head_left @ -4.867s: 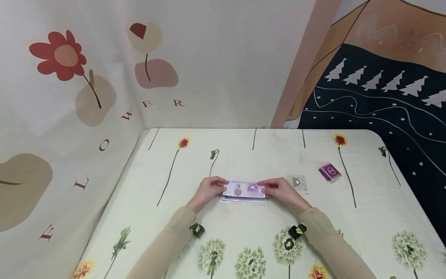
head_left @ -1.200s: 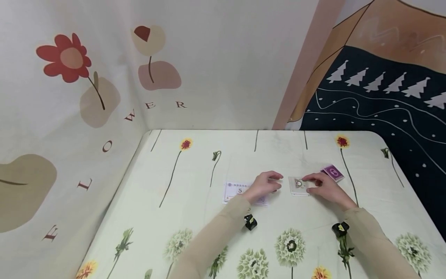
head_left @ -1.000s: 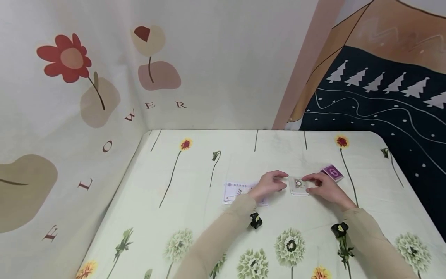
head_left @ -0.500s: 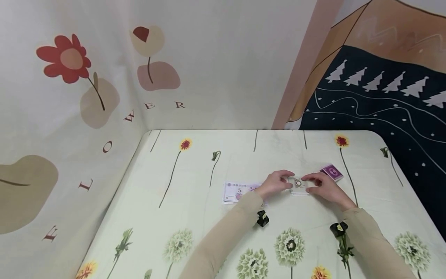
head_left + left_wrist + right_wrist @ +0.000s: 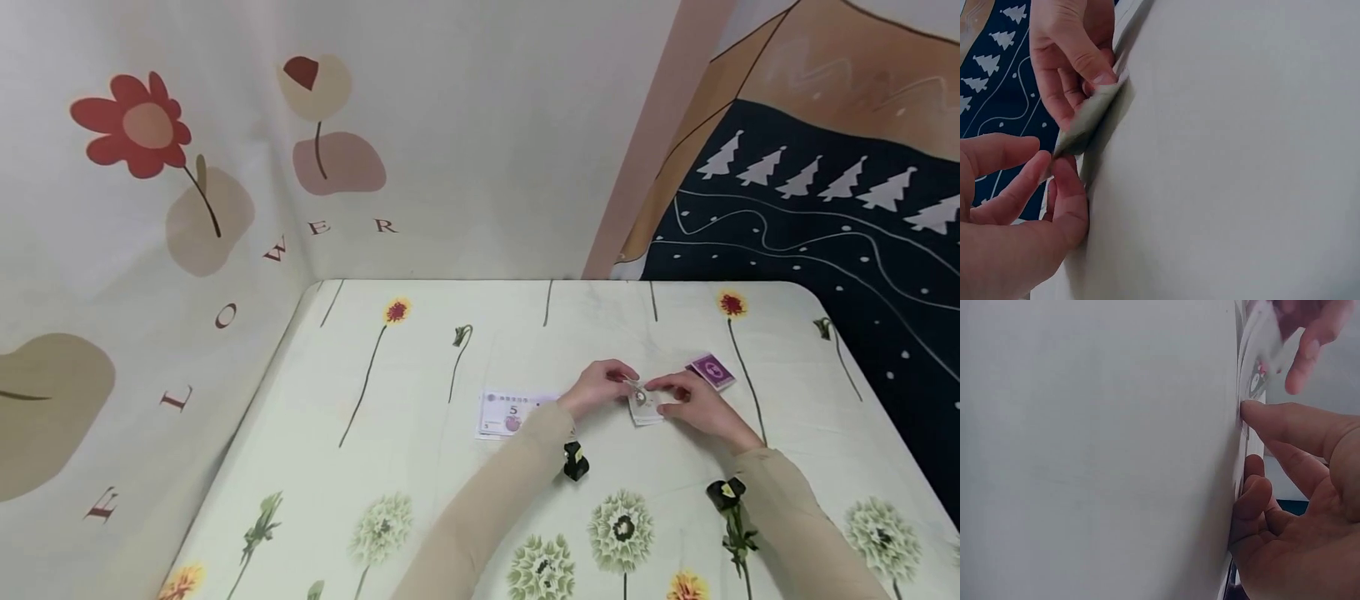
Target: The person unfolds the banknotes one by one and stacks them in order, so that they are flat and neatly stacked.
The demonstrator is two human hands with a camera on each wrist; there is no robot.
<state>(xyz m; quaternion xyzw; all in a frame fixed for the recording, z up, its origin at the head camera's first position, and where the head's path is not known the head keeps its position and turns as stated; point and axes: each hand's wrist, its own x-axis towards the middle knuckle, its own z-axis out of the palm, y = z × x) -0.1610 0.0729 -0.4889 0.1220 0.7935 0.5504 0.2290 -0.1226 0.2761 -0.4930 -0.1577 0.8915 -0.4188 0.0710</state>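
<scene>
A folded pale grey play banknote (image 5: 643,410) with a small animal print lies between the two hands on the tablecloth. My left hand (image 5: 600,388) pinches its left edge, which is lifted and tilted off the table; the left wrist view shows the folded banknote (image 5: 1092,117) with a raised edge. My right hand (image 5: 701,407) holds the right side between thumb and fingers; in the right wrist view, its thumb presses the edge of the banknote (image 5: 1261,356). The left forearm passes over part of a stack of purple play banknotes (image 5: 498,410) marked 5.
Behind the right hand lies a folded purple banknote (image 5: 712,371). The table carries a flower-printed cloth (image 5: 420,467). A white printed curtain (image 5: 480,142) hangs along the back and left, and a dark tree-patterned cloth (image 5: 810,225) on the right.
Both hands have left the purple banknote stack, now set down. My left hand has moved right to the grey banknote and lifted its left edge; the right hand has stayed nearly still lately.
</scene>
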